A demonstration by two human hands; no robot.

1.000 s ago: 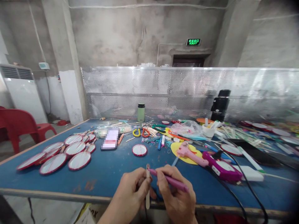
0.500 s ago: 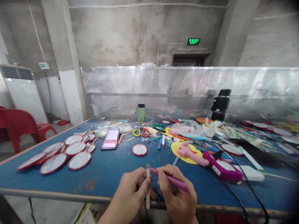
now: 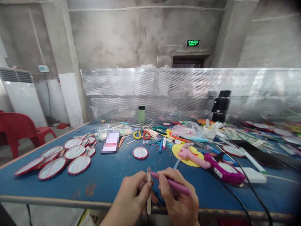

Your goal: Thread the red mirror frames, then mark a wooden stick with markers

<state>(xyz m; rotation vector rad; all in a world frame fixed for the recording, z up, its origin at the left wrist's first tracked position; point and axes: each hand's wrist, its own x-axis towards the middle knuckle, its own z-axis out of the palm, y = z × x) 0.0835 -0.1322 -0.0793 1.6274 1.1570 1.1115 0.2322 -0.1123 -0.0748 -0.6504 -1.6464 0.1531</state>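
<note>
Left hand (image 3: 135, 194) pinched a wooden stick (image 3: 149, 205), its long axis straight up the view between both hands; right hand (image 3: 177, 196) gripped a pink pen (image 3: 180, 187) slanting leftward, tip by the stick's top end.

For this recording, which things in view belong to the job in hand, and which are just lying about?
In hand:
- flat, pale wooden stick, in the left hand
- slim pink pen, in the right hand

Apparently just lying about:
- light-green, black-capped cylindrical bottle
- tall black flask
- pink gun-shaped tool
</note>
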